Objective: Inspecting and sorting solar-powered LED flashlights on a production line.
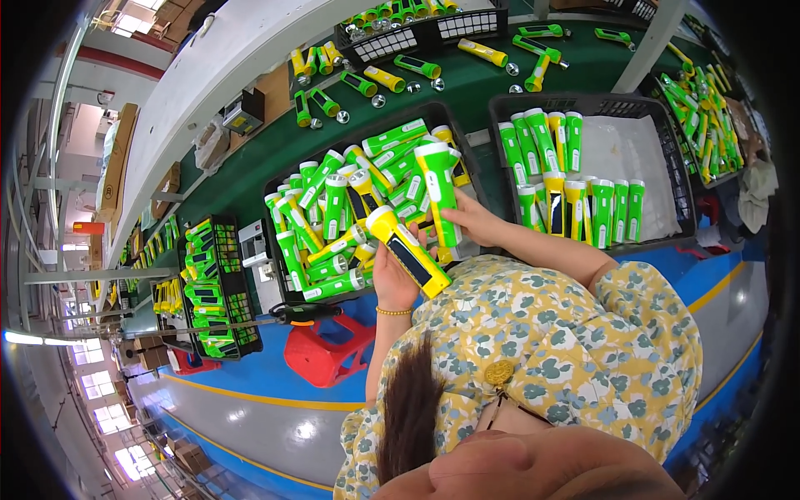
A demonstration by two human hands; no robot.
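Note:
My left hand [395, 283] is closed around a yellow flashlight [410, 257] with a dark panel along its side and a white-rimmed head. Just to the right, my right hand [478, 220] grips an upright green flashlight [437, 183] with a white head and a pale switch strip. The two flashlights are close together in front of my chest, and some of my fingers are hidden behind them. Beyond them, a heap of green and yellow flashlights [333, 196] lies jumbled in a black crate [454, 121].
To the right, another black crate [685, 187] holds flashlights standing in rows on a pale liner [617, 142]. Loose flashlights and round reflectors lie on the green bench [467, 93]. A red stool [321, 354] and a black power tool [307, 314] are at left, near a stacked crate [242, 304].

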